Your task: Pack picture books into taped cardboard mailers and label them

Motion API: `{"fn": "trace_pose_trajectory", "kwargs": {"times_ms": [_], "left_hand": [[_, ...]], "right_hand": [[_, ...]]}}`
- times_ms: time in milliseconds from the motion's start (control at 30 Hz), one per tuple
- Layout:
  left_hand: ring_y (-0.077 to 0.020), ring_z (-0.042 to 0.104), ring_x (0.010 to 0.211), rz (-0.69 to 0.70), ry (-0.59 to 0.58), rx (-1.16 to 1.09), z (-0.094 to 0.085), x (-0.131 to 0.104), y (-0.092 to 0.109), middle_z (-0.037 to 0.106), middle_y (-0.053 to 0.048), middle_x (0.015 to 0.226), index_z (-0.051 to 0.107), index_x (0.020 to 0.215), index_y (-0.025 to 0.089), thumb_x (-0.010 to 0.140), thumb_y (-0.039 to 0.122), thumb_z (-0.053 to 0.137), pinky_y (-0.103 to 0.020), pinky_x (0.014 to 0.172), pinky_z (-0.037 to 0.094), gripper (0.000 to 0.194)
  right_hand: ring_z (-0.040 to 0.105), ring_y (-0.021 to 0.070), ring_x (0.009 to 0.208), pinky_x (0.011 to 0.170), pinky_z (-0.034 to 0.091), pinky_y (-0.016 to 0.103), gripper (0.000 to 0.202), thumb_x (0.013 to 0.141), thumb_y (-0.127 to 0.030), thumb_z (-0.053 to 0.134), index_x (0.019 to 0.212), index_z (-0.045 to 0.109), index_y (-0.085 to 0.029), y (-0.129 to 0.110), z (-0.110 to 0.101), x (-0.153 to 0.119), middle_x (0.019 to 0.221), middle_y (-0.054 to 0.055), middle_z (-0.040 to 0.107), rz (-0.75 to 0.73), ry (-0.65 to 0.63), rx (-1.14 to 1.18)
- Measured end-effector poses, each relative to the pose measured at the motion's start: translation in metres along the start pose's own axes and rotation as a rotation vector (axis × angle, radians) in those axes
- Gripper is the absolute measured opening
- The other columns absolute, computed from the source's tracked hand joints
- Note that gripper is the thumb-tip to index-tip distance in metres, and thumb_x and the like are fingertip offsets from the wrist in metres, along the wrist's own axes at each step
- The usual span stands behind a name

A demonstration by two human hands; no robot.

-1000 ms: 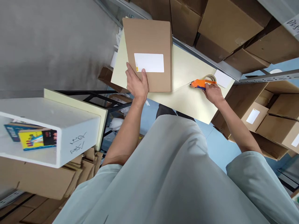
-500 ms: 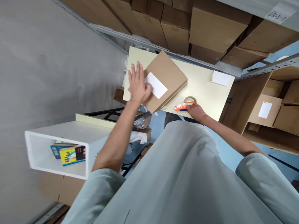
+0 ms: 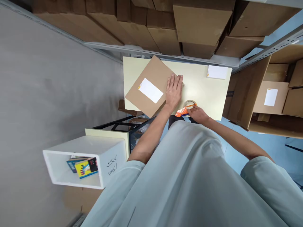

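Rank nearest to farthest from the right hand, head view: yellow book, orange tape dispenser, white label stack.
From the right hand:
1. Orange tape dispenser: in its grip.
2. White label stack: far right corner of the tabletop.
3. Yellow book: left side, inside the white bin.

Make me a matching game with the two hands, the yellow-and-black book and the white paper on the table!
1. Left hand
2. Right hand
3. Yellow-and-black book
4. White paper

A. Inside the white box
B. Holding the orange tape dispenser
C. Near the far right corner of the table
D. Flat on the brown box

Pairs: 1-D, 2-B, 3-A, 4-C
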State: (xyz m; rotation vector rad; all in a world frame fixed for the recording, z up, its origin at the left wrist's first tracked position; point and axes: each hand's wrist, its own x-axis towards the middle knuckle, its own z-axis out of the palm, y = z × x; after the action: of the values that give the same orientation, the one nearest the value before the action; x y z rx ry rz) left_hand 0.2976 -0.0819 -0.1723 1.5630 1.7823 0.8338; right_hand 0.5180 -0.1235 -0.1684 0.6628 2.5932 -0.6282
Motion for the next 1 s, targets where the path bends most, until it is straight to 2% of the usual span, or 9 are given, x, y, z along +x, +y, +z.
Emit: {"fn": "trace_pose_trajectory", "kwargs": {"times_ms": [100, 200, 300, 433, 567, 633, 700, 867, 1000], "left_hand": [[-0.0273, 0.018, 0.173, 0.027, -0.010, 0.079, 0.001, -0.004, -0.004, 0.050, -0.010, 0.173, 0.061, 0.157, 0.025, 0.112, 0.044, 0.038, -0.052, 0.143, 0.001, 0.055], [-0.0273, 0.013, 0.174, 0.058, -0.038, 0.152, 0.006, -0.009, -0.005, 0.048, -0.012, 0.174, 0.059, 0.159, 0.020, 0.111, 0.036, 0.031, -0.053, 0.143, -0.001, 0.057], [-0.0274, 0.013, 0.173, 0.069, -0.055, 0.152, 0.008, -0.019, -0.005, 0.050, -0.012, 0.173, 0.059, 0.159, 0.019, 0.110, 0.033, 0.032, -0.055, 0.143, 0.000, 0.057], [-0.0276, 0.020, 0.172, 0.153, -0.103, 0.186, 0.001, -0.038, -0.010, 0.057, -0.012, 0.168, 0.062, 0.154, 0.021, 0.110, 0.025, 0.035, -0.056, 0.144, 0.006, 0.052], [-0.0300, 0.029, 0.169, 0.279, -0.181, 0.280, -0.011, -0.053, -0.018, 0.061, -0.015, 0.163, 0.062, 0.153, 0.019, 0.109, 0.019, 0.040, -0.061, 0.142, 0.018, 0.049], [-0.0311, 0.034, 0.168, 0.334, -0.206, 0.289, -0.017, -0.057, -0.020, 0.064, -0.015, 0.159, 0.063, 0.150, 0.019, 0.108, 0.019, 0.044, -0.063, 0.141, 0.023, 0.046], [-0.0316, 0.039, 0.165, 0.379, -0.221, 0.284, -0.022, -0.062, -0.021, 0.068, -0.014, 0.154, 0.067, 0.145, 0.020, 0.107, 0.020, 0.046, -0.064, 0.140, 0.027, 0.043], [-0.0319, 0.054, 0.156, 0.408, -0.210, 0.289, -0.035, -0.084, -0.015, 0.078, -0.011, 0.137, 0.077, 0.123, 0.020, 0.103, 0.021, 0.050, -0.063, 0.135, 0.038, 0.033], [-0.0293, 0.066, 0.144, 0.326, -0.178, 0.275, -0.046, -0.088, -0.005, 0.081, -0.010, 0.122, 0.077, 0.117, 0.022, 0.105, 0.026, 0.051, -0.060, 0.132, 0.043, 0.029]], "right_hand": [[0.074, 0.0327, 0.114, 0.114, 0.045, 0.044, 0.042, 0.106, -0.011, 0.046, 0.145, 0.060, -0.001, -0.002, 0.006, -0.015, 0.119, 0.022, 0.081, -0.015, -0.016, 0.010], [0.076, 0.0318, 0.110, 0.115, 0.045, 0.045, 0.036, 0.108, -0.017, 0.050, 0.140, 0.063, -0.005, -0.003, 0.010, -0.030, 0.117, 0.021, 0.081, -0.021, -0.007, 0.064], [0.077, 0.0314, 0.106, 0.113, 0.046, 0.045, 0.031, 0.109, -0.021, 0.054, 0.134, 0.065, -0.008, 0.010, 0.010, -0.045, 0.113, 0.021, 0.082, 0.002, -0.019, 0.076], [0.076, 0.0316, 0.108, 0.108, 0.045, 0.043, 0.026, 0.111, -0.023, 0.051, 0.125, 0.068, -0.009, 0.061, -0.001, -0.076, 0.108, 0.021, 0.082, 0.098, -0.033, -0.036], [0.074, 0.0315, 0.100, 0.106, 0.045, 0.044, 0.032, 0.114, -0.030, 0.046, 0.120, 0.069, -0.009, 0.118, -0.022, -0.099, 0.103, 0.021, 0.082, 0.145, 0.060, -0.164], [0.074, 0.0308, 0.097, 0.106, 0.043, 0.043, 0.033, 0.113, -0.031, 0.046, 0.120, 0.068, -0.007, 0.132, -0.032, -0.093, 0.102, 0.021, 0.081, 0.149, 0.069, -0.208], [0.073, 0.0307, 0.097, 0.106, 0.042, 0.042, 0.036, 0.113, -0.032, 0.047, 0.123, 0.068, -0.005, 0.135, -0.039, -0.076, 0.103, 0.021, 0.081, 0.155, 0.056, -0.210], [0.074, 0.0300, 0.098, 0.108, 0.040, 0.042, 0.039, 0.112, -0.029, 0.044, 0.132, 0.065, -0.002, 0.122, -0.044, -0.024, 0.107, 0.022, 0.082, 0.171, 0.044, -0.156], [0.074, 0.0309, 0.100, 0.107, 0.041, 0.043, 0.040, 0.110, -0.025, 0.043, 0.135, 0.063, -0.001, 0.109, -0.037, 0.000, 0.111, 0.023, 0.082, 0.143, 0.051, -0.149]]}}
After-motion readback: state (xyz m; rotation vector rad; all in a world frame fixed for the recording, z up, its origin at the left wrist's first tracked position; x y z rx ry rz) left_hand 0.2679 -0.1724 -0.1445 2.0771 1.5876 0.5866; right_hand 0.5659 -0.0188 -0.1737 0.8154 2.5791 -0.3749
